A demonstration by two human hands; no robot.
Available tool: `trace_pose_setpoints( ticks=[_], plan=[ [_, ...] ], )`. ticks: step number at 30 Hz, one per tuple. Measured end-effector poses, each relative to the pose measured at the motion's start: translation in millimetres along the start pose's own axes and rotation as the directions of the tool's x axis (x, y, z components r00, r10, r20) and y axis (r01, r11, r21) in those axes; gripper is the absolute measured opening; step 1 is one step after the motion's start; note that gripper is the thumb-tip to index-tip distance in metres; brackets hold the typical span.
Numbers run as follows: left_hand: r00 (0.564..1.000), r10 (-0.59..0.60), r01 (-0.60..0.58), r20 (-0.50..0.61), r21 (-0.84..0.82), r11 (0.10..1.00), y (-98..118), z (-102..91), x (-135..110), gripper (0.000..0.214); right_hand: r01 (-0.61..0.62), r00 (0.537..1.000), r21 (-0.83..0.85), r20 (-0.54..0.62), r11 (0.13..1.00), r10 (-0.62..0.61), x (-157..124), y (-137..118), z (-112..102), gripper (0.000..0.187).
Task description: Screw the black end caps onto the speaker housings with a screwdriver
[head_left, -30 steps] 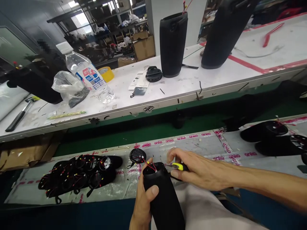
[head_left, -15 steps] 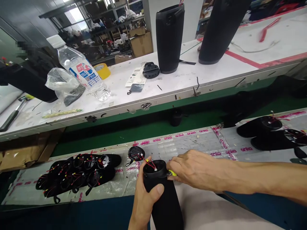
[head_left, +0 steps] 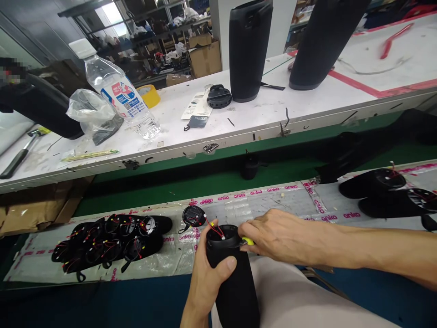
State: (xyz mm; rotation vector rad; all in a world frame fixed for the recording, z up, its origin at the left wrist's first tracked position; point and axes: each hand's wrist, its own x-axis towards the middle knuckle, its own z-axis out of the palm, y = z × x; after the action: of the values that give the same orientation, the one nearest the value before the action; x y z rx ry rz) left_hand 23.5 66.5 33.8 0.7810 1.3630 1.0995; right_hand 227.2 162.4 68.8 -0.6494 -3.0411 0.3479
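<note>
My left hand (head_left: 213,278) is wrapped round the upper part of a black fabric-covered speaker body (head_left: 237,291), its thumb across the near side. The speaker stands tilted in front of my lap, open end up. Red and black wires (head_left: 217,231) with a white plug come out of that opening and lead toward a round black end cap (head_left: 193,216) beyond it. Closed at the right side of the rim, my right hand (head_left: 264,234) grips a small yellow-handled tool (head_left: 248,241). Its working tip lies against the rim, and most of the handle is hidden in my fingers.
Several wired speaker bodies (head_left: 112,243) lie on the lower board at left, others (head_left: 372,182) at right. On the white bench (head_left: 170,130) stand a water bottle (head_left: 119,91), two tall speakers (head_left: 251,54), yellow tape (head_left: 149,95) and a hammer (head_left: 20,157).
The view has shifted slightly, moving the bench things a little right and up. My left hand still holds the speaker; my right hand stays at the rim with the yellow-handled tool.
</note>
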Motion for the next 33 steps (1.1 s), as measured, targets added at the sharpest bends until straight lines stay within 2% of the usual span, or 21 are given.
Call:
trace_pose_setpoints(
  ticks=[8, 17, 20, 22, 27, 33],
  plan=[
    [1.000, -0.002, 0.000, 0.029, 0.068, 0.998, -4, -3.1, 4, 0.091, -0.006, 0.998, 0.023, -0.056, 1.000, 0.007, -1, 6, 11, 0.032],
    [1.000, 0.019, -0.022, 0.017, 0.202, 0.979, -12, -6.7, 1, 0.086, -0.002, 0.999, -0.095, 0.033, 0.996, 0.006, 0, 0, 8, 0.031],
    [0.999, 0.018, -0.007, -0.042, 0.245, 0.970, -11, -2.6, -3, 0.084, 0.001, 0.998, -0.136, 0.065, 0.991, 0.008, -1, -1, 12, 0.029],
    [0.997, 0.018, 0.000, -0.074, 0.245, 0.970, -9, 0.8, -4, 0.083, 0.013, 0.997, -0.114, 0.081, 0.993, -0.004, -1, 1, 15, 0.028],
    [0.998, 0.010, 0.000, -0.064, 0.162, 0.987, -10, 1.4, 2, 0.075, 0.012, 0.998, -0.049, 0.054, 0.999, -0.010, 3, 3, 18, 0.027],
    [0.997, -0.045, 0.044, -0.055, -0.023, 0.999, -16, -5.8, 5, 0.078, -0.115, 0.993, 0.226, 0.066, 0.967, 0.103, 6, 2, 11, 0.020]
  ],
)
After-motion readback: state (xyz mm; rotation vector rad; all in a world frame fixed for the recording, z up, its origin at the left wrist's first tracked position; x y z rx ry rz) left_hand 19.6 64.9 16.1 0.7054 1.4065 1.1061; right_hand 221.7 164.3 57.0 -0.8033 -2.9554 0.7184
